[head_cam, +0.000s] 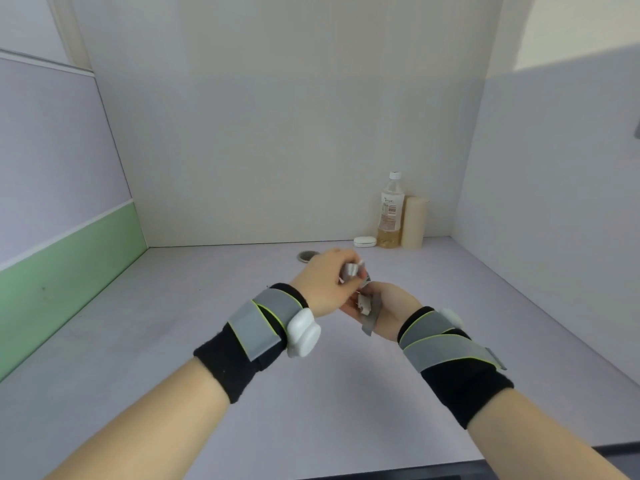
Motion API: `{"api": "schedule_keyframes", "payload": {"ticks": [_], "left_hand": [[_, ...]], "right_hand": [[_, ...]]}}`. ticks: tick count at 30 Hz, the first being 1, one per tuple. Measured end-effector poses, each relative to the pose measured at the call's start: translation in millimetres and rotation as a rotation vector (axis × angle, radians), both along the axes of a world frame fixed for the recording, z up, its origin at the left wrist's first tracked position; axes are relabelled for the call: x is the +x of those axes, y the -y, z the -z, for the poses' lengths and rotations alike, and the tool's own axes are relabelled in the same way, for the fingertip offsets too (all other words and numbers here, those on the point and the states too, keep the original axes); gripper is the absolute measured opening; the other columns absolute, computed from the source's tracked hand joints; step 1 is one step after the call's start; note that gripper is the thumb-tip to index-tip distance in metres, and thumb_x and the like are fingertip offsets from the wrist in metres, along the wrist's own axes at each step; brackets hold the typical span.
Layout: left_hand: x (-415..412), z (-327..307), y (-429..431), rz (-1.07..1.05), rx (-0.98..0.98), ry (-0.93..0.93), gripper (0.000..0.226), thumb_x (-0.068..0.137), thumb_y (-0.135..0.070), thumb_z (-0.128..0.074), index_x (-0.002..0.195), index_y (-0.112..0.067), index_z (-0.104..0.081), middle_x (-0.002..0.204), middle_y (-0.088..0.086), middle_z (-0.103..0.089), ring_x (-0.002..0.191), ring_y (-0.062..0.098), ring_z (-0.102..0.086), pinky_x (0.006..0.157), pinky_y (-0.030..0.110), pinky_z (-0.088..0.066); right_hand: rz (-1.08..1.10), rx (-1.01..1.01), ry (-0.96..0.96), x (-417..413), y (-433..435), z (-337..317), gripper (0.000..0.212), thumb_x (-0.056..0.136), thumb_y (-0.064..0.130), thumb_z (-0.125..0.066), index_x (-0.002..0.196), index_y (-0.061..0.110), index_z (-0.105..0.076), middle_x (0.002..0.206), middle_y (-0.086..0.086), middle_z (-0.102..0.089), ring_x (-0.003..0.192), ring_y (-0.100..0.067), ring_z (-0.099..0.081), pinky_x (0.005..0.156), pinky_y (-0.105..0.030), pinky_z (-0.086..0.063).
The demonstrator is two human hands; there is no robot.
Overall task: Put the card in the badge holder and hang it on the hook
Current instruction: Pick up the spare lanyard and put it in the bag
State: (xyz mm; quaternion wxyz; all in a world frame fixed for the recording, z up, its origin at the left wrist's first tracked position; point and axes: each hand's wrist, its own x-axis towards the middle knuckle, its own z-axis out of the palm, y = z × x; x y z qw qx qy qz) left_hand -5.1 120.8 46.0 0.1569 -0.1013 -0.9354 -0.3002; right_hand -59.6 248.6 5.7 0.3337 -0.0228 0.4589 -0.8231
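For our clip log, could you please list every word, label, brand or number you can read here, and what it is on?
No text is legible.
The bottle label: print and a barcode, too small and blurred to read.
The badge holder: motion-blurred, nothing readable.
The white case: no lettering visible.

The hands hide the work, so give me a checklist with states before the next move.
1. Left hand grips the blurred grey-and-white piece: ok.
2. Right hand holds the flat grey piece: ok.
3. Card seated in holder: cannot tell, hidden and blurred.
4. Hook in view: cannot tell; only a grey fitting shows at the right wall's edge.
5. Clear plastic bottle and cream cardboard tube stand clear of the hands: ok.
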Motion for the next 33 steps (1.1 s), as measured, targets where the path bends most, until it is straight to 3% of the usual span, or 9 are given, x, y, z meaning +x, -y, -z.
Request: {"api": "schedule_keyframes", "payload": {"ticks": [3,8,11,14,20,23,25,28,33], "left_hand": [[-1,10,-5,0.032,-0.076,-0.004,0.006,0.083,-0.019,-0.063,0.088,-0.023,-0.060,0.087,-0.006,-0.051,0.080,0.015,-0.051,0.065,0.011,-0.036],[-1,14,-15,0.070,-0.119,0.069,0.022,0.077,-0.017,-0.068,0.098,-0.016,-0.064,0.099,0.000,-0.053,0.092,0.021,-0.058,0.082,0.028,-0.047],[1,13,-22,0.105,-0.074,0.137,0.041,0.071,-0.008,-0.067,0.111,-0.016,-0.056,0.109,0.002,-0.061,0.097,0.020,-0.062,0.086,0.032,-0.052],[2,11,-29,0.146,0.015,0.178,0.048,0.069,-0.001,-0.062,0.106,-0.020,-0.039,0.111,0.003,-0.062,0.098,0.020,-0.062,0.082,0.034,-0.055],[2,7,-47,0.170,0.122,0.153,0.035,0.078,0.005,-0.048,0.101,-0.017,-0.035,0.113,0.006,-0.060,0.100,0.018,-0.059,0.078,0.018,-0.047],[0,9,-50,0.132,0.172,0.084,0.033,0.078,0.005,-0.044,0.098,-0.020,-0.045,0.107,0.000,-0.063,0.094,0.020,-0.060,0.075,0.019,-0.048],[-4,10,-52,0.085,0.197,0.013,0.033,0.076,0.004,-0.044,0.087,-0.026,-0.052,0.100,-0.004,-0.064,0.092,0.023,-0.062,0.074,0.021,-0.048],[-5,6,-60,0.054,0.214,-0.062,0.032,0.078,0.003,-0.048,0.078,-0.029,-0.054,0.089,-0.010,-0.064,0.091,0.012,-0.062,0.069,0.009,-0.042],[-3,-3,-79,0.090,0.259,-0.138,0.020,0.081,0.001,-0.051,0.086,-0.017,-0.058,0.081,-0.016,-0.060,0.083,-0.002,-0.059,0.065,0.005,-0.044]], "right_hand": [[0.007,-0.118,0.040,0,-3,0,0.026,0.082,0.004,-0.033,0.094,-0.001,-0.056,0.075,-0.019,-0.070,0.066,-0.029,-0.068,0.062,-0.038,-0.057],[-0.027,-0.162,0.130,-2,-14,-8,0.039,0.089,0.039,-0.039,0.090,0.005,-0.059,0.080,-0.015,-0.064,0.075,-0.030,-0.063,0.072,-0.038,-0.051],[-0.045,-0.044,0.047,-1,-16,-10,0.027,0.091,0.033,-0.047,0.080,0.011,-0.059,0.072,-0.009,-0.061,0.061,-0.022,-0.067,0.055,-0.029,-0.055],[0.070,0.058,-0.026,-8,-20,-6,0.018,0.093,0.023,-0.048,0.085,0.009,-0.058,0.072,-0.009,-0.062,0.058,-0.020,-0.065,0.049,-0.026,-0.053],[0.272,0.062,-0.005,-17,-31,0,0.030,0.092,0.018,-0.054,0.118,0.002,-0.055,0.116,-0.022,-0.060,0.102,-0.031,-0.063,0.064,-0.032,-0.058],[0.302,0.071,-0.016,-8,-37,-10,0.012,0.093,0.019,-0.052,0.099,0.010,-0.056,0.095,-0.014,-0.061,0.076,-0.023,-0.064,0.039,-0.019,-0.047],[0.326,0.146,-0.080,-4,-44,-16,0.012,0.092,0.022,-0.053,0.089,0.011,-0.054,0.074,-0.010,-0.058,0.055,-0.016,-0.058,0.034,-0.016,-0.036],[0.349,0.277,-0.228,2,-59,-25,0.022,0.090,0.028,-0.054,0.076,0.011,-0.055,0.064,-0.008,-0.052,0.052,-0.016,-0.042,0.033,-0.017,-0.028],[0.381,0.359,-0.342,12,-76,-41,0.028,0.087,0.041,-0.052,0.079,0.015,-0.057,0.064,-0.003,-0.050,0.050,-0.014,-0.039,0.035,-0.018,-0.025]]}}
